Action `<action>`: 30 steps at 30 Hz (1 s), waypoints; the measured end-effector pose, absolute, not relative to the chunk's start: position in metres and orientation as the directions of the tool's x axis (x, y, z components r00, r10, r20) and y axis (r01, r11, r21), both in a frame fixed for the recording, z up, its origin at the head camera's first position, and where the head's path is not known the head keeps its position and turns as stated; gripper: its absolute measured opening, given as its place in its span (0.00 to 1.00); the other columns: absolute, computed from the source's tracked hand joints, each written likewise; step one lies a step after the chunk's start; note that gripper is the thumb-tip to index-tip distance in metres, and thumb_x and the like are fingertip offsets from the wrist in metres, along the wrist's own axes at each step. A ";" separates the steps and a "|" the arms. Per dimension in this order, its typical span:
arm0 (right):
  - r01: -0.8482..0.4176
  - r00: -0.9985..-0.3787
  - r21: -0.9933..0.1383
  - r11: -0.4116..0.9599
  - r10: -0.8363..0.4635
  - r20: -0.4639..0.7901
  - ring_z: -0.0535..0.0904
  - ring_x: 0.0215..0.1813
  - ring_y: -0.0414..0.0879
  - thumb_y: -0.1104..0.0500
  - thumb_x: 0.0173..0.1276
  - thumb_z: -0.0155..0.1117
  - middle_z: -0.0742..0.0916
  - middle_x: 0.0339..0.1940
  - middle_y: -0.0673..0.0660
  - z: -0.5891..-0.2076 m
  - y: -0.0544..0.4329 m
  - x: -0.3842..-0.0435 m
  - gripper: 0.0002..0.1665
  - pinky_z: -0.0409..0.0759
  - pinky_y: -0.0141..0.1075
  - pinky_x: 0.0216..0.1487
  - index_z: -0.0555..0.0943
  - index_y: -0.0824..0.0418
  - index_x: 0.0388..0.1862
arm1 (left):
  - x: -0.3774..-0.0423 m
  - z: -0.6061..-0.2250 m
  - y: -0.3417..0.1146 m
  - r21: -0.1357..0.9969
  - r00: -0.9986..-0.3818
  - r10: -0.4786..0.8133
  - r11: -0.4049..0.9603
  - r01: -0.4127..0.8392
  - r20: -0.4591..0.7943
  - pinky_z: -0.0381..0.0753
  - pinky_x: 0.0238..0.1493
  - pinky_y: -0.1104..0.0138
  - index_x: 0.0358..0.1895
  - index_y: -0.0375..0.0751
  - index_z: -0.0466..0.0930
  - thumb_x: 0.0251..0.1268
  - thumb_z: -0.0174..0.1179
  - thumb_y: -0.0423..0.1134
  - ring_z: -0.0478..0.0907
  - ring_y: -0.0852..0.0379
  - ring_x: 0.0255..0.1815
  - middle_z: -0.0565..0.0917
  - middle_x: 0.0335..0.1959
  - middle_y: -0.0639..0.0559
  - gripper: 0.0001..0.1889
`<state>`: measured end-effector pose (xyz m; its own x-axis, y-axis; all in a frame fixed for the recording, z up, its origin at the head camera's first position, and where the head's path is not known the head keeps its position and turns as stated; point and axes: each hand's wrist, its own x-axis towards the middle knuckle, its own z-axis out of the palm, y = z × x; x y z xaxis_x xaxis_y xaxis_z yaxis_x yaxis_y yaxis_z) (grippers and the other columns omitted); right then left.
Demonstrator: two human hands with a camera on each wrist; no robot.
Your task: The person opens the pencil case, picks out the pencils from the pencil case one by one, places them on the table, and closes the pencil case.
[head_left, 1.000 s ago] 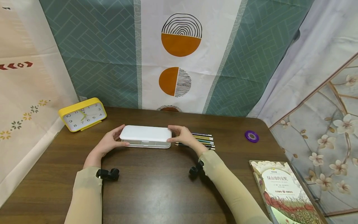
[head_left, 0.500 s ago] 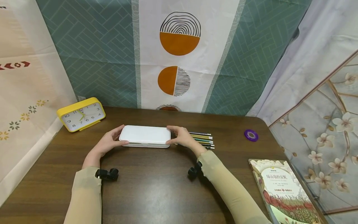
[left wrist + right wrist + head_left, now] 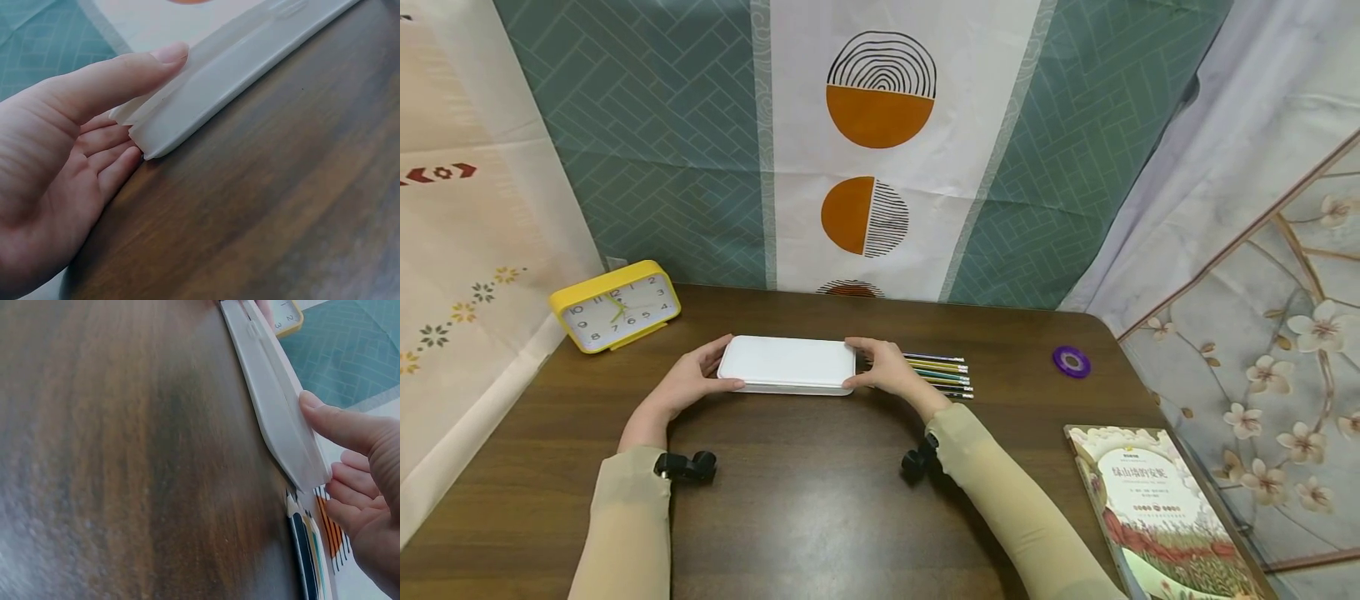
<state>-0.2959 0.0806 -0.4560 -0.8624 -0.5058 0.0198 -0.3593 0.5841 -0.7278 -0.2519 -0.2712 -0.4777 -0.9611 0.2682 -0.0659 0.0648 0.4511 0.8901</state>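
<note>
A long white pencil case (image 3: 787, 362) lies on the dark wooden table, its lid down over the base. My left hand (image 3: 687, 382) grips the case's left end; in the left wrist view the thumb lies along the front of the case (image 3: 219, 87) and the other fingers are behind its end. At the opposite end my right hand (image 3: 892, 372) holds it the same way, thumb at the lid's front edge in the right wrist view. Several pencils (image 3: 951, 375) lie side by side just right of the case, partly hidden by my right hand.
A yellow alarm clock (image 3: 616, 307) stands at the back left of the table. Toward the right lie a purple ring-shaped object (image 3: 1071, 362) and, nearer the front, a book (image 3: 1161, 500) with an illustrated cover. Patterned cloths hang behind the table and at both sides.
The pencil case's lid has come down: a second ago a gap showed the compartment at its front, and now the lid sits on the base. Both hands have kept their places at the ends.
</note>
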 end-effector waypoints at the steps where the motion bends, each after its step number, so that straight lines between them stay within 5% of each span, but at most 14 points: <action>1: -0.355 -0.864 -0.729 0.585 -0.504 0.016 0.74 0.68 0.58 0.56 0.50 0.81 0.77 0.69 0.62 -0.456 0.080 -0.296 0.47 0.76 0.47 0.68 0.72 0.63 0.69 | -0.252 -0.478 -0.271 0.889 -0.961 0.268 0.453 0.065 -0.066 0.57 0.75 0.42 0.77 0.32 0.45 0.57 0.71 0.44 0.51 0.33 0.77 0.50 0.78 0.33 0.53; 30: -0.359 -0.865 -0.722 0.591 -0.502 0.019 0.72 0.70 0.57 0.57 0.52 0.80 0.75 0.70 0.61 -0.459 0.078 -0.292 0.48 0.75 0.45 0.69 0.69 0.64 0.71 | -0.252 -0.479 -0.270 0.889 -0.964 0.257 0.454 0.063 -0.063 0.57 0.74 0.43 0.77 0.30 0.46 0.54 0.74 0.43 0.52 0.32 0.77 0.52 0.77 0.31 0.54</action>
<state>-0.2923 0.0781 -0.4585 -0.8646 -0.5022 0.0193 -0.3593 0.5908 -0.7224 -0.2523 -0.2696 -0.4793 -0.9643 0.2573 -0.0629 0.0633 0.4542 0.8886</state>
